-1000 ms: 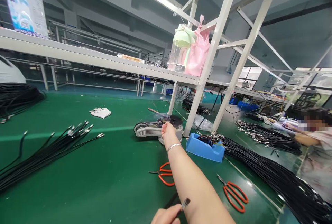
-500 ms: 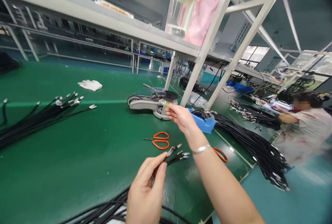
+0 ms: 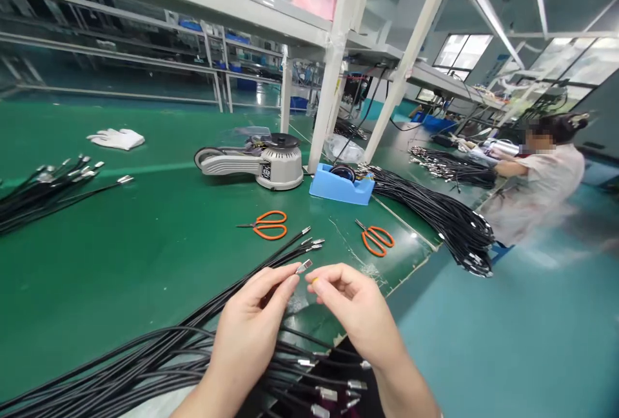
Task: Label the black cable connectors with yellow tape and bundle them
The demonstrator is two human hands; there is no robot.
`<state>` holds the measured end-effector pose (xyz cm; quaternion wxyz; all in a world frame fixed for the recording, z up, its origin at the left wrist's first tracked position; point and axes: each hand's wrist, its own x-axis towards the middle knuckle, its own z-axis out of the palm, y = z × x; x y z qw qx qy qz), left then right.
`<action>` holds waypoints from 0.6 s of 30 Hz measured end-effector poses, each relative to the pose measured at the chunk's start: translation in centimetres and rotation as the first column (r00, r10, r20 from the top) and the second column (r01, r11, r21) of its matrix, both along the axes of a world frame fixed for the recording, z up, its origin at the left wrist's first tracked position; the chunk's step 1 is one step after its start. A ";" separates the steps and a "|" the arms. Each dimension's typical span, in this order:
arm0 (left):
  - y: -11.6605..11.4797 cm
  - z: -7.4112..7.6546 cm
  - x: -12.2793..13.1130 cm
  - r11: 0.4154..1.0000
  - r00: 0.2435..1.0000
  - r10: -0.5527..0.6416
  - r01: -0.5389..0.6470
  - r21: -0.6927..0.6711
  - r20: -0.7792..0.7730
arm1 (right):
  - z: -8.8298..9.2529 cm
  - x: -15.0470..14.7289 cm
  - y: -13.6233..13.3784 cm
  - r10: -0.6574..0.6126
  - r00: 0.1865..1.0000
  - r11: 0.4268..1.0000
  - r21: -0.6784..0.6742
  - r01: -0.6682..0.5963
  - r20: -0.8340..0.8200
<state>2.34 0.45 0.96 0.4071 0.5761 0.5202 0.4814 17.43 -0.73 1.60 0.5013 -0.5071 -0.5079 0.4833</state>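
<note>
Between thumb and forefinger, my left hand (image 3: 251,321) pinches a black cable just behind its metal plug (image 3: 304,266), which points up and right. My right hand (image 3: 358,315) is closed on a small piece of yellow tape (image 3: 315,280), its fingertips close to the plug but apart from it. Under and around both hands lie many black cables (image 3: 159,347) with silvery plugs. Beyond the hands are orange-handled scissors (image 3: 271,225) and a second orange-handled pair (image 3: 376,238). A grey round tape dispenser (image 3: 280,169) stands farther back.
A blue tape holder (image 3: 341,186) stands by the white shelf post (image 3: 333,82). Cable bundles lie at left (image 3: 43,195) and right (image 3: 425,211). A white glove (image 3: 117,139) rests on the green table (image 3: 159,250). A co-worker (image 3: 541,179) sits at the right.
My right hand has come back from the tape dispenser to the plug in my left hand, carrying the yellow piece of tape. The view has shifted, showing both pairs of scissors fully.
</note>
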 end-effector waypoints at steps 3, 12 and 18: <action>-0.2 0.2 0.0 0.998 0.998 -0.057 0.057 -0.034 -0.007 | -0.2 -0.3 -0.1 0.016 0.999 1.000 0.003 -0.016 -0.045; -0.1 -0.1 0.4 0.999 0.999 -0.052 0.052 0.005 0.007 | -0.6 -0.9 -0.3 -0.009 1.000 0.998 -0.061 0.009 -0.006; -0.2 0.3 0.1 0.996 0.996 -0.090 0.090 -0.016 0.007 | -0.4 -0.5 -0.6 -0.021 0.999 0.997 -0.069 0.023 0.024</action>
